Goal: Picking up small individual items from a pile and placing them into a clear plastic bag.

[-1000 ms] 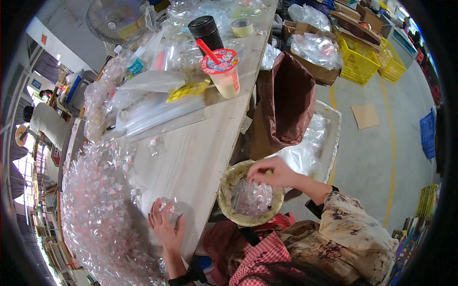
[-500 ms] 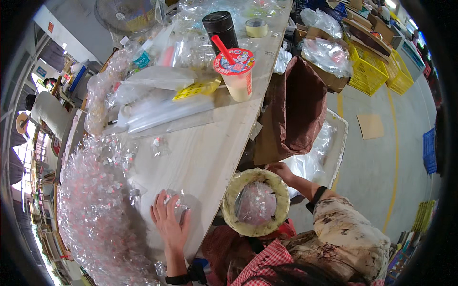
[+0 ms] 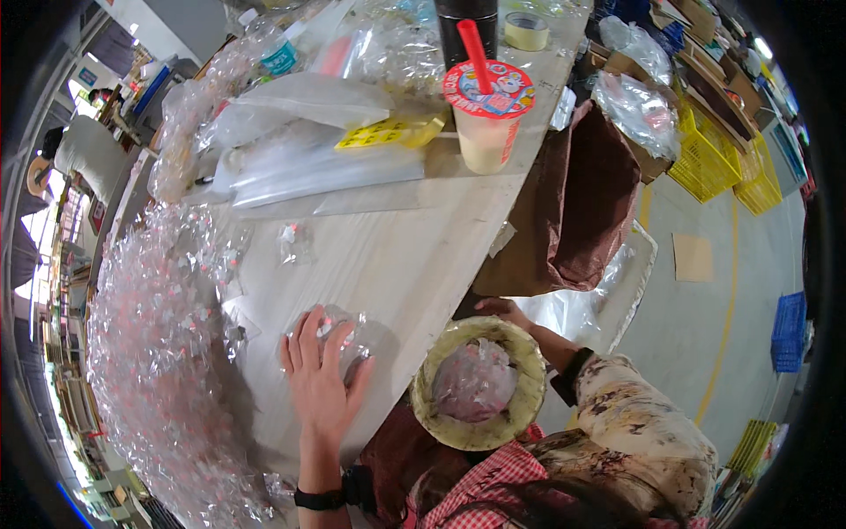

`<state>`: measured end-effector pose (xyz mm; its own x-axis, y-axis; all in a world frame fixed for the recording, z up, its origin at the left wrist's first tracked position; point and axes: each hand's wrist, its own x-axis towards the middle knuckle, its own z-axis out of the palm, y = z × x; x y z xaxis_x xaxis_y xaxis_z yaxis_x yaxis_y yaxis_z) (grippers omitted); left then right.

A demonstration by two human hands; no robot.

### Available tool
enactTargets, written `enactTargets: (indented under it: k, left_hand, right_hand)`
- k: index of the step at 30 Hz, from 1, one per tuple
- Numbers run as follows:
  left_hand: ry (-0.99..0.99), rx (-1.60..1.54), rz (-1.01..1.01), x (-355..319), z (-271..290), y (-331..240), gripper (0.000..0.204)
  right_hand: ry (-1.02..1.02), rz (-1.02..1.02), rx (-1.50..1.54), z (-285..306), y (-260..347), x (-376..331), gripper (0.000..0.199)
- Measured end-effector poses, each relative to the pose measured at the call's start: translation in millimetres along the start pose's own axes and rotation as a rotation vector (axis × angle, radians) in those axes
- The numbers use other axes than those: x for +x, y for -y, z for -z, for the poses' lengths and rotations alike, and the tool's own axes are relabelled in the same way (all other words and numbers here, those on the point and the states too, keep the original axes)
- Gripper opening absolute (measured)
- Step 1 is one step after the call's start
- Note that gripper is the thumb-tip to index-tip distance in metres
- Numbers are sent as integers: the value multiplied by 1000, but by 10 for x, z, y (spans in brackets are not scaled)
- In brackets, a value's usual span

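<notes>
My left hand (image 3: 322, 375) lies palm down on the table, fingers stretched and slightly apart. Under and around its fingertips are a few small clear plastic packets (image 3: 359, 331). To its left rises a large heap of similar packets (image 3: 163, 353) with pinkish bits. A round tub with a worn, yellowish rim (image 3: 531, 379) sits at the table's edge before me, with clear packets (image 3: 476, 381) inside. Just beyond its far rim is my right hand (image 3: 504, 310), near a brown woven sack (image 3: 582, 256). The tub and the hand's angle partly hide those fingers.
On the table's far part stand a drink cup with a red straw (image 3: 489, 132), a black bottle (image 3: 465, 44) and a tape roll (image 3: 526, 32). Plastic sleeves (image 3: 326, 176) lie left of the cup. Yellow crates (image 3: 705, 154) and cartons stand on the floor at right.
The view has shifted, so the table items appear farther right and higher. My left hand stays over the packets, more of which show beside its fingers. My right hand stays beyond the tub's rim.
</notes>
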<state>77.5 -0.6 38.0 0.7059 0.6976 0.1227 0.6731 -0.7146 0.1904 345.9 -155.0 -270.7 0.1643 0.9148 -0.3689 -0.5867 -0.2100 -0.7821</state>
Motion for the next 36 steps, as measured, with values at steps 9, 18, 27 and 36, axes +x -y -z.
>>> enactTargets:
  k: [9, 18, 27, 36]
  left_hand:
    - [-339, -428, 15, -256, 180, 372, 50]
    - [-296, -346, 267, -810, 81, 421, 45]
    - [-433, -255, 169, -835, -99, 473, 38]
    - [-450, -309, 231, -841, -204, 456, 25]
  right_hand:
    - [97, -132, -845, -447, 2140, -1295, 22]
    - [404, 395, -1115, -2077, 2857, -615, 48]
    - [743, 976, -1485, -3054, 2155, 158, 63]
    - [861, 1024, -1386, -2725, 1929, 483, 32]
